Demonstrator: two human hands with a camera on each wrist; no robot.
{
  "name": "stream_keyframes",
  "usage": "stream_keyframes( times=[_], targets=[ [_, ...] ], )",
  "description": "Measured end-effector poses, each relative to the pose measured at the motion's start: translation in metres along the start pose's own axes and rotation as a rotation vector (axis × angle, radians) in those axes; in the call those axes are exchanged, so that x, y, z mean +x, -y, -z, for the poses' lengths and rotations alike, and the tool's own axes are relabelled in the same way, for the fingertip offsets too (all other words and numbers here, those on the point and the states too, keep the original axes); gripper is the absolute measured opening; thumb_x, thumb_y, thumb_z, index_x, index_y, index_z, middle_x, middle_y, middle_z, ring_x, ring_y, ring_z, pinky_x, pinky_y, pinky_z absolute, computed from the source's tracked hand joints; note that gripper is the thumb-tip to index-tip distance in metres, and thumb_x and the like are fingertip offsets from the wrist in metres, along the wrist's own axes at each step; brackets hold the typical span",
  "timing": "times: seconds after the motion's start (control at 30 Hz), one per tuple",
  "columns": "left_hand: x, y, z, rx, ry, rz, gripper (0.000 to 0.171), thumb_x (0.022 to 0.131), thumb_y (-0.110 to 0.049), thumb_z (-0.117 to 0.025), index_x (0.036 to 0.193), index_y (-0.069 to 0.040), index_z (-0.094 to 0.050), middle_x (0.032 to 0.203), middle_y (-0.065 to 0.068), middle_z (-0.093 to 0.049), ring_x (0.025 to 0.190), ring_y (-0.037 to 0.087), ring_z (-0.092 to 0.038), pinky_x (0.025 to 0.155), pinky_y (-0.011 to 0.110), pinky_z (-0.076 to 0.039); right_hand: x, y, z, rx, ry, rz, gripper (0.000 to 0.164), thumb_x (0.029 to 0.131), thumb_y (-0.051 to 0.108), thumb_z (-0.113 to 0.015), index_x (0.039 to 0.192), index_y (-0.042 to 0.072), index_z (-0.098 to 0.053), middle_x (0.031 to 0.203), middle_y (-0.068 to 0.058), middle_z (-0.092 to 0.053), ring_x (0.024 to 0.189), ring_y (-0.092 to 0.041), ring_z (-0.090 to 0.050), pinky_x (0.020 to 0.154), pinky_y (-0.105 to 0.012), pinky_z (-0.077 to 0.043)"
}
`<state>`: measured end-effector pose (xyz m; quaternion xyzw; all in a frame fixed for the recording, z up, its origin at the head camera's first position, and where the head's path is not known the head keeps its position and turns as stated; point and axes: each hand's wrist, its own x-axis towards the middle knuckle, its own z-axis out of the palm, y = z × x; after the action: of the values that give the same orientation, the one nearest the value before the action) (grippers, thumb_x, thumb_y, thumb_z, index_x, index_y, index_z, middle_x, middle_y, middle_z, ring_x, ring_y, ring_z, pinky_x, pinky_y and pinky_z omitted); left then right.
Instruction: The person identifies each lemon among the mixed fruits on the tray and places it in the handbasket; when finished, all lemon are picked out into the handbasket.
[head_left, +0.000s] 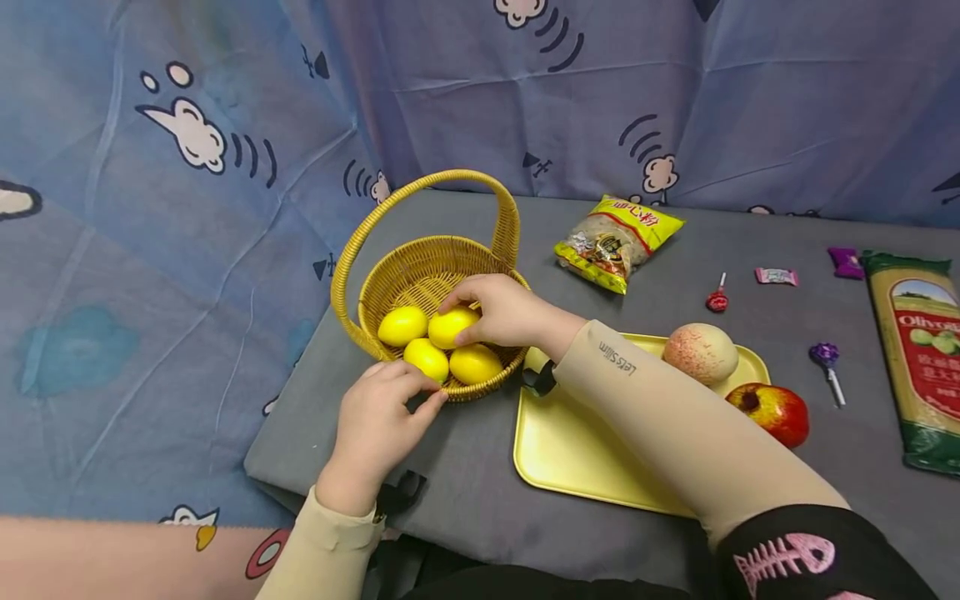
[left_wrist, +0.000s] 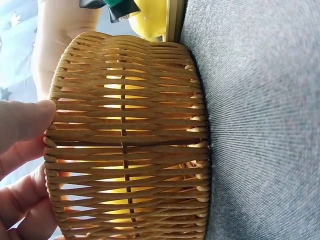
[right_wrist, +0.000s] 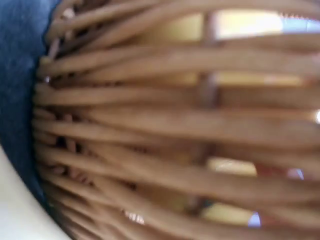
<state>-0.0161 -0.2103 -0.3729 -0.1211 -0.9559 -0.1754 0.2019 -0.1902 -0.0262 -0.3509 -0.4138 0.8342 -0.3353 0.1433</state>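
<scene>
A yellow wicker basket (head_left: 431,250) with a tall arched handle stands at the table's left, holding several lemons (head_left: 402,326). My right hand (head_left: 506,312) reaches over the rim and grips one lemon (head_left: 452,327) between thumb and fingers, among the others. My left hand (head_left: 378,425) pinches the near rim; the left wrist view shows its thumb and fingers at the edge of the woven wall (left_wrist: 125,140). Yellow shows through the slats there. The right wrist view is filled by the blurred basket weave (right_wrist: 200,120), and the right hand is hidden in it.
Right of the basket lies a yellow tray (head_left: 570,458) bearing a speckled peach (head_left: 701,353) and a red-yellow fruit (head_left: 772,412). Behind are a yellow food bag (head_left: 618,242), a red lollipop (head_left: 717,298) and a pink candy (head_left: 776,276). A purple lollipop (head_left: 825,356) and pasta pack (head_left: 918,358) lie far right.
</scene>
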Motion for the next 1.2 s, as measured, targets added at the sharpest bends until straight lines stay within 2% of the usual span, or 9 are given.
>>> stream_keyframes(
  times=[0.43, 0.6, 0.8, 0.9, 1.03, 1.2],
  targets=[
    [-0.001, -0.002, -0.002, -0.012, -0.006, -0.006, 0.015, 0.081, -0.032, -0.087, 0.087, -0.022, -0.078, 0.09, -0.008, -0.071, 0.086, 0.018, -0.064, 0.075, 0.035, -0.055, -0.003, 0.0, -0.007, -0.154, 0.041, 0.047, 0.033, 0.087, 0.019, -0.081, 0.119, 0.015, -0.075, 0.125, -0.001, -0.07, 0.122, -0.02, -0.06, 0.107, -0.036, -0.045],
    [-0.001, -0.002, -0.003, -0.015, -0.005, -0.003, 0.014, 0.082, -0.033, -0.086, 0.087, -0.022, -0.078, 0.09, -0.008, -0.071, 0.086, 0.017, -0.064, 0.074, 0.035, -0.055, -0.011, 0.002, 0.0, -0.114, 0.032, 0.031, 0.033, 0.089, 0.019, -0.08, 0.121, 0.015, -0.075, 0.123, 0.0, -0.07, 0.117, -0.019, -0.063, 0.102, -0.036, -0.048],
    [-0.001, -0.002, -0.002, -0.01, -0.001, -0.002, 0.012, 0.082, -0.032, -0.086, 0.087, -0.024, -0.078, 0.09, -0.01, -0.071, 0.086, 0.016, -0.064, 0.076, 0.034, -0.055, -0.035, 0.004, 0.024, -0.03, -0.063, 0.022, 0.033, 0.089, 0.019, -0.079, 0.122, 0.016, -0.074, 0.122, 0.002, -0.07, 0.114, -0.017, -0.063, 0.1, -0.039, -0.049],
    [0.0, -0.002, -0.002, -0.01, 0.005, 0.006, 0.011, 0.083, -0.032, -0.085, 0.088, -0.025, -0.078, 0.09, -0.01, -0.07, 0.087, 0.015, -0.064, 0.077, 0.033, -0.054, -0.051, -0.001, 0.041, 0.023, -0.12, -0.019, 0.035, 0.088, 0.018, -0.08, 0.122, 0.016, -0.074, 0.121, 0.001, -0.071, 0.113, -0.02, -0.063, 0.101, -0.043, -0.049],
    [0.0, -0.002, -0.001, -0.009, 0.014, 0.019, 0.01, 0.083, -0.033, -0.084, 0.088, -0.026, -0.078, 0.091, -0.011, -0.071, 0.087, 0.015, -0.064, 0.076, 0.033, -0.054, -0.074, -0.017, 0.056, 0.103, -0.171, -0.137, 0.037, 0.086, 0.015, -0.082, 0.122, 0.012, -0.073, 0.12, -0.004, -0.071, 0.114, -0.025, -0.064, 0.1, -0.046, -0.051],
    [-0.001, 0.0, -0.001, -0.008, 0.023, 0.029, 0.01, 0.084, -0.033, -0.084, 0.088, -0.026, -0.078, 0.091, -0.01, -0.071, 0.087, 0.015, -0.064, 0.075, 0.032, -0.054, -0.102, -0.045, 0.062, 0.098, -0.125, -0.256, 0.043, 0.088, 0.018, -0.081, 0.128, 0.011, -0.07, 0.128, -0.008, -0.068, 0.122, -0.028, -0.06, 0.106, -0.051, -0.046]
  ],
)
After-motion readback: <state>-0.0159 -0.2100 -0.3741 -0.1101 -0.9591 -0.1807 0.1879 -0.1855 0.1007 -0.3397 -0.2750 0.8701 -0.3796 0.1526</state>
